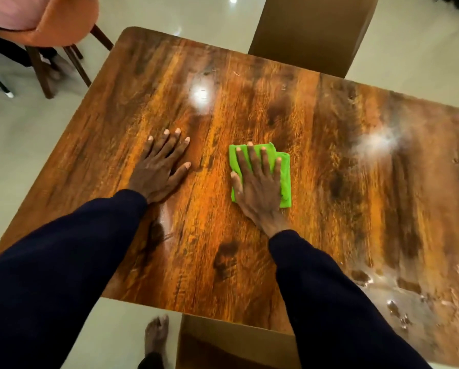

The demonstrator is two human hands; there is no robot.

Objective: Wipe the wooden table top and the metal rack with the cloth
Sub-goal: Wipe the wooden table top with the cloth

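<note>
A glossy wooden table top (pixel 249 107) fills the view. A folded bright green cloth (pixel 285 179) lies flat near its middle. My right hand (pixel 259 182) presses on the cloth with straight, spread fingers, covering most of it. My left hand (pixel 159 169) rests flat on the bare wood to the left of the cloth, fingers straight and apart. Both arms wear dark sleeves. No metal rack is in view.
A brown chair back (pixel 311 33) stands at the table's far edge, another (pixel 233 344) at the near edge. An orange chair with dark wooden legs (pixel 52 25) is at the upper left. Smears and droplets (pixel 399 312) mark the table's right side. My bare foot (pixel 156 339) is on the pale floor.
</note>
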